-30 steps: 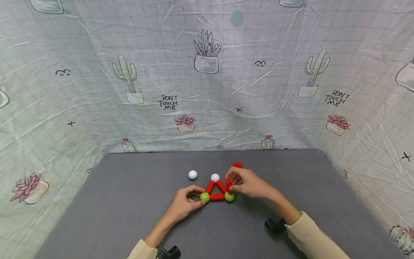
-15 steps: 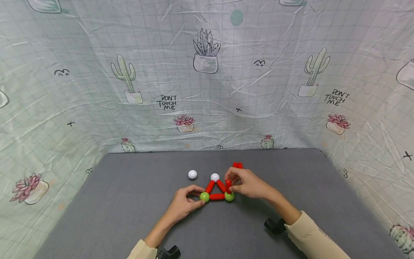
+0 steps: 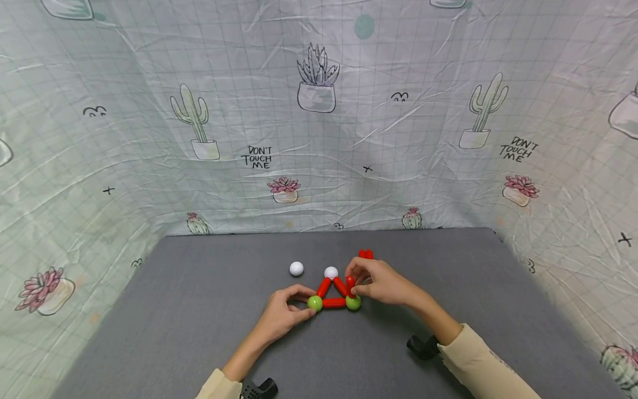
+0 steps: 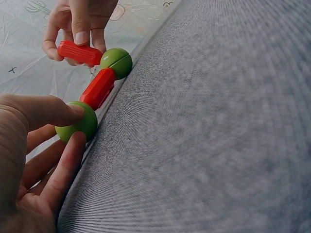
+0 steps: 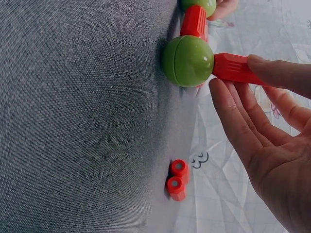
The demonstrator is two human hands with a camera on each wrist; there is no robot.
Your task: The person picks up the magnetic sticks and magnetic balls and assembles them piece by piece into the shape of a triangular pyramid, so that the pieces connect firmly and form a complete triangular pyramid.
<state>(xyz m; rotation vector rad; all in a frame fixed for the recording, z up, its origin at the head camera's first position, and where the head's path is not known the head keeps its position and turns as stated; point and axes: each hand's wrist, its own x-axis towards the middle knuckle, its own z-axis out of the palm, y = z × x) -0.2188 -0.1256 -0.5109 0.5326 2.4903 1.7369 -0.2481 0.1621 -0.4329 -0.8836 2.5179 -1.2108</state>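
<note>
Three red rods and three balls form a flat triangle on the grey table. My left hand (image 3: 281,316) pinches its left green ball (image 3: 315,303) between thumb and fingers; the same grip shows in the left wrist view. At the triangle's right corner is another green ball (image 5: 188,61). A further red rod (image 5: 235,68) stands up from that ball, its lower end against it. Thumb and fingers of my right hand (image 3: 384,281) pinch this rod. The far corner is a white ball (image 3: 331,272), joined to both green balls by red rods.
A loose white ball (image 3: 296,269) lies left of the triangle's far corner. Behind my right hand, two spare red rods (image 3: 366,254) lie side by side. The grey table (image 3: 199,310) ends at a printed cloth backdrop (image 3: 344,138).
The standing red rod in my right hand has leaned slightly to the left over the green ball. My left hand keeps its place on the other green ball.
</note>
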